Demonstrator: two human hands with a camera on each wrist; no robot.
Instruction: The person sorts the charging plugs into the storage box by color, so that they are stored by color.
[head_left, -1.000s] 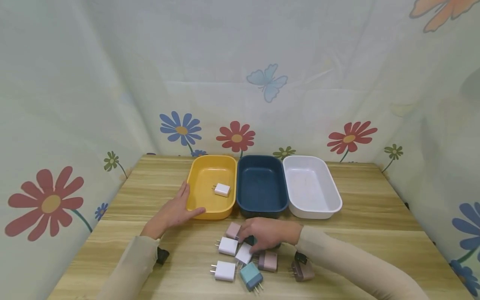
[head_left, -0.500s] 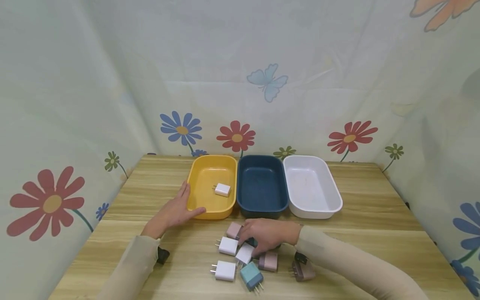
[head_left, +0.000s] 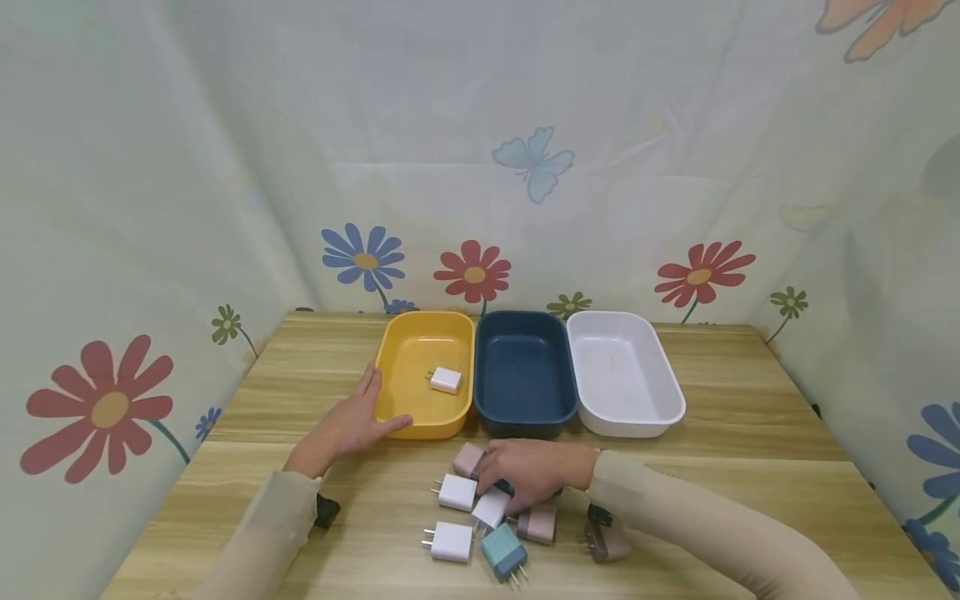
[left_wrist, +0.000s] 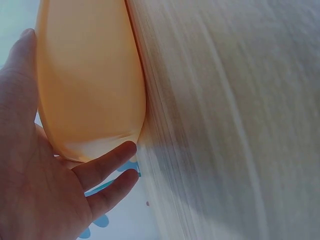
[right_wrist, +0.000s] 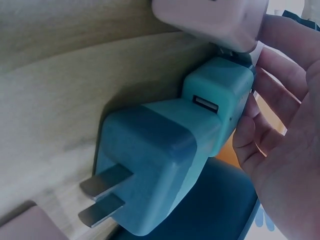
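Observation:
In the head view, my left hand (head_left: 348, 425) rests on the left near corner of the yellow tray (head_left: 390, 392), thumb along the rim. Its fingers lie fairly straight against the outer wall (left_wrist: 95, 75). My right hand (head_left: 532, 471) reaches down into a cluster of chargers. In the right wrist view its curled fingers are around the end of a teal charger (right_wrist: 225, 85), partly hidden. Close in front of that stands another two-tone teal charger (right_wrist: 150, 150) with flat prongs, and a pink charger (right_wrist: 220, 20) sits above. A white charger (head_left: 490, 507) lies by the thumb.
Inside the yellow tray lies a white charger (head_left: 446, 380). A dark blue tray (head_left: 525, 425) and a white tray (head_left: 626, 429) stand beside it. Nearer me are white chargers (head_left: 452, 542), a teal charger (head_left: 504, 552) and pink chargers (head_left: 537, 523). A floral cloth (head_left: 450, 125) hangs behind.
My right hand has shifted very slightly toward me within the cluster. The left hand stays on the yellow tray, and the chargers and trays keep their places.

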